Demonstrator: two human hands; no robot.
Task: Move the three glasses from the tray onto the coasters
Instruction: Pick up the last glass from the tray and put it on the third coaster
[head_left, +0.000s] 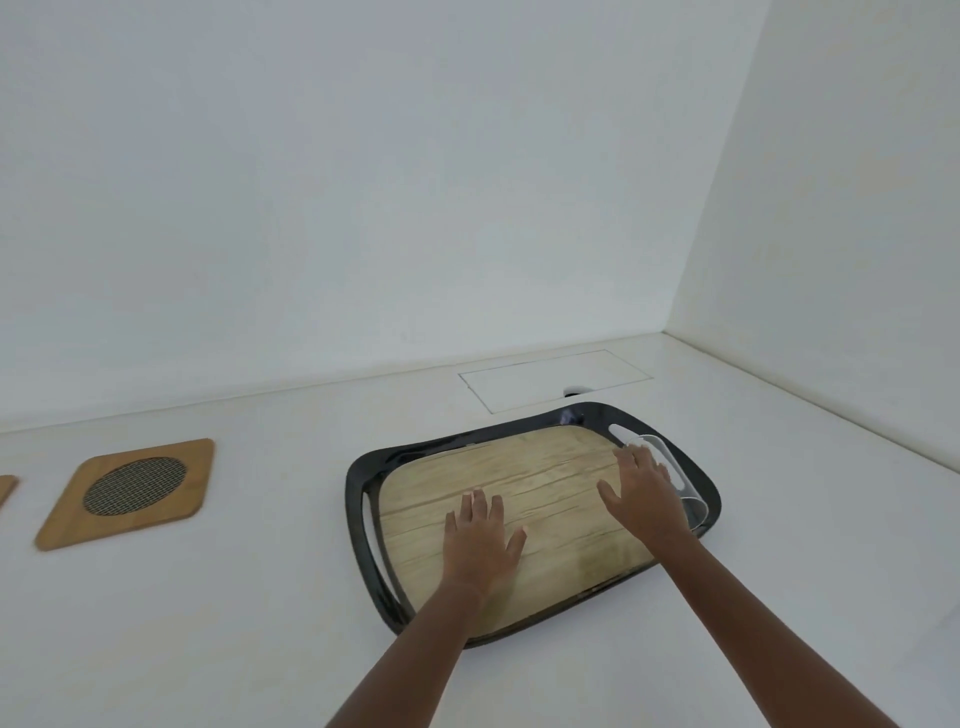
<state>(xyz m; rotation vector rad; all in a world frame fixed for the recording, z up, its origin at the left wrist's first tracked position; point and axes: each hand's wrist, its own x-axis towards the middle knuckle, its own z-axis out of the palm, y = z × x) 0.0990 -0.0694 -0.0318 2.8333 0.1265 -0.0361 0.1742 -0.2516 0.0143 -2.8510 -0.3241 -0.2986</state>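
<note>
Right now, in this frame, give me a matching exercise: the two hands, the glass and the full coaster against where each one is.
Things:
1. left hand
2. right hand
3. glass
4. coaster

Places:
A. on the table, left of the tray
B. at the tray's right rim
C. flat over the tray's middle
D. reaching beside the glass

Pairs: 1-C, 2-D, 3-B, 4-A

Place looked like plain domestic or staged tabletop corner, exact kind unclear. White table (260, 597) met bare white walls (363, 182) at corner. Rectangular flush hatch (553, 379) cut into table near back. Household serving ware present: black tray (358, 483) with wood-grain base, square wooden coaster (130, 493) with mesh centre.
</note>
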